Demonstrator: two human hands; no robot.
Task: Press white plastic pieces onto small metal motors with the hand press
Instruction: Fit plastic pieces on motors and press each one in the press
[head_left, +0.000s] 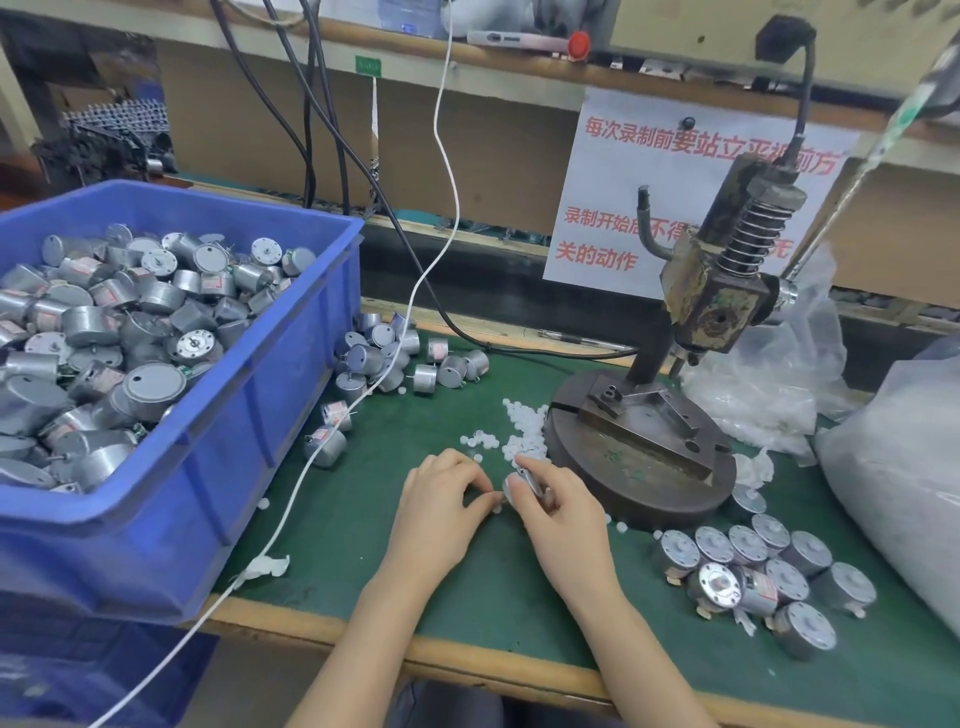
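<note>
My right hand (553, 512) grips a small metal motor (519, 480) low over the green mat, just left of the hand press base. My left hand (441, 493) meets it from the left, fingertips pinched at the motor's face; a white plastic piece there is too small to make out. Loose white plastic pieces (524, 428) lie scattered just beyond my hands. The hand press (722, 296) stands to the right on its round base (644, 467), with its lever raised. A group of motors (753, 571) sits on the mat at the right.
A blue bin (291, 415) full of motors fills the left side. More motors (400, 358) lie loose beside it. A white cable (332, 431) crosses the mat. Clear plastic bags (893, 478) crowd the right edge. A paper notice (623, 171) hangs behind the press.
</note>
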